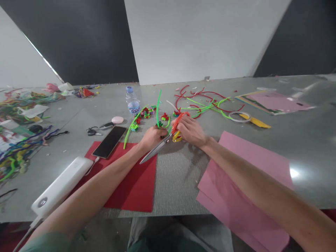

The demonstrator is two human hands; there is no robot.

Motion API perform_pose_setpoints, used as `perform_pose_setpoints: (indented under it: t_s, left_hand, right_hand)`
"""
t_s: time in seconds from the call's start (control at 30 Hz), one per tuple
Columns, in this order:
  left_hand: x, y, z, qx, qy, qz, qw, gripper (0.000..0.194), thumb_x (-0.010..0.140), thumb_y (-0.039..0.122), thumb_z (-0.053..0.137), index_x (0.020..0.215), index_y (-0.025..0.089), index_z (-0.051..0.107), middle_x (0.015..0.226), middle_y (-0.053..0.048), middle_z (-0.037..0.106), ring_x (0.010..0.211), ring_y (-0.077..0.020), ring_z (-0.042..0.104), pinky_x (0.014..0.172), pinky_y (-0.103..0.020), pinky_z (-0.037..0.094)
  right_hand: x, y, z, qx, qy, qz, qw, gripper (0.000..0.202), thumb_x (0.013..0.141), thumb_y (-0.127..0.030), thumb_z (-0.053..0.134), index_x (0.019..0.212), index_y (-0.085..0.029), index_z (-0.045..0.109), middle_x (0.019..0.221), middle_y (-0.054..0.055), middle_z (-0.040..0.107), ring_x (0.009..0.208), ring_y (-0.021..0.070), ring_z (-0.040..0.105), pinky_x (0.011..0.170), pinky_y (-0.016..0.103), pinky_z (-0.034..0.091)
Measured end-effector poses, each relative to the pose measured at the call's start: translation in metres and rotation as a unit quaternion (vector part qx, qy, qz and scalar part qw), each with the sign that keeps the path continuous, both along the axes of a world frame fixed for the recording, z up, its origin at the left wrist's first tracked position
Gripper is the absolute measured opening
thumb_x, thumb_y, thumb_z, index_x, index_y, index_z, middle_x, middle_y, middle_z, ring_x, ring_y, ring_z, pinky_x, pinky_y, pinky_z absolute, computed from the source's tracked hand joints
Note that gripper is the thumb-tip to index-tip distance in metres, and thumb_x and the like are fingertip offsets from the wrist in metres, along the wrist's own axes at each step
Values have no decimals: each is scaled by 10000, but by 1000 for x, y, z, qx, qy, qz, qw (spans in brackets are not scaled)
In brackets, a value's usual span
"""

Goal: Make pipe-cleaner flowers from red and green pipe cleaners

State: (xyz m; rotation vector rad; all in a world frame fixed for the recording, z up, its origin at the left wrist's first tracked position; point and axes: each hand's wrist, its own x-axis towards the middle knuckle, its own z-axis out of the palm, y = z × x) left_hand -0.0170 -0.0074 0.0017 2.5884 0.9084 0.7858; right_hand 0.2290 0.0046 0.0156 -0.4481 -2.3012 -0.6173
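Observation:
My right hand (191, 130) is closed around the handles of a pair of scissors (154, 151), orange and yellow, with the blades pointing down to the left. Close beside it, my left hand (153, 138) pinches a bright green pipe cleaner (158, 108) that stands up from the fingers. A small dark green curl of it shows at the fingertips. Just beyond the hands lie small red and green pipe-cleaner flowers (165, 117). A row of more such flowers (145, 112) sits along a green stem to the left.
Loose red and green pipe cleaners (210, 103) lie behind my right hand, near a tape roll (239, 117). Red paper (131, 190) and pink paper (252, 161) flank the hands. A phone (109, 142), power bank (61, 183) and water bottle (132, 101) stand or lie left.

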Motion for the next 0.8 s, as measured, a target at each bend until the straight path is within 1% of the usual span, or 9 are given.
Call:
perform_pose_setpoints:
  t_s: [0.1, 0.23, 0.4, 0.5, 0.6, 0.7, 0.8]
  left_hand:
    - [0, 3, -4, 13, 25, -12, 1000, 307, 906, 168, 560, 605, 193, 504, 627, -11, 568, 602, -130, 511, 630, -255, 363]
    - [0, 7, -11, 47, 55, 16, 997, 335, 922, 221, 563, 597, 203, 483, 578, -5, 535, 560, -132, 477, 611, -279, 338]
    - [-4, 10, -18, 58, 90, -5, 994, 282, 910, 246, 568, 631, 201, 565, 603, -25, 601, 573, -146, 554, 583, -285, 324]
    - [-3, 9, -20, 65, 106, 2, 992, 283, 899, 227, 583, 618, 195, 582, 622, -44, 640, 564, -150, 578, 567, -286, 320]
    - [1, 3, -17, 76, 121, 31, 989, 246, 909, 261, 614, 674, 193, 646, 685, -67, 693, 606, -173, 638, 574, -281, 346]
    - [6, -5, -9, 76, 117, 89, 986, 241, 954, 357, 624, 798, 198, 715, 765, -83, 741, 647, -195, 667, 590, -279, 358]
    - [8, -11, -2, 63, 81, 138, 985, 310, 1027, 418, 558, 873, 211, 729, 742, -61, 722, 619, -186, 636, 582, -282, 327]
  right_hand:
    - [-1, -3, 2, 41, 7, -8, 999, 228, 1140, -139, 442, 1025, -224, 620, 937, 46, 753, 902, 205, 695, 813, 336, 520]
    - [-1, -6, 3, 59, 16, -28, 998, 201, 1139, -137, 462, 1058, -216, 628, 956, 44, 776, 874, 186, 716, 799, 316, 525]
    - [-3, -7, -1, 24, -31, -47, 998, 263, 1158, -189, 445, 999, -230, 651, 963, 47, 773, 925, 192, 727, 819, 323, 524]
    - [-4, -7, -2, 2, -35, -20, 999, 243, 1155, -190, 458, 1049, -231, 673, 1004, 54, 780, 925, 196, 720, 805, 324, 509]
    - [-4, -6, -2, -2, -23, -2, 1000, 217, 1143, -168, 481, 1075, -221, 681, 1021, 63, 782, 928, 196, 717, 797, 316, 494]
    - [0, -5, 0, 7, -7, -26, 1000, 233, 1150, -186, 474, 1053, -218, 683, 1003, 65, 783, 943, 200, 720, 802, 314, 486]
    - [5, -3, 3, -5, 19, -43, 999, 254, 1151, -191, 460, 1042, -218, 688, 961, 60, 778, 924, 200, 715, 782, 307, 470]
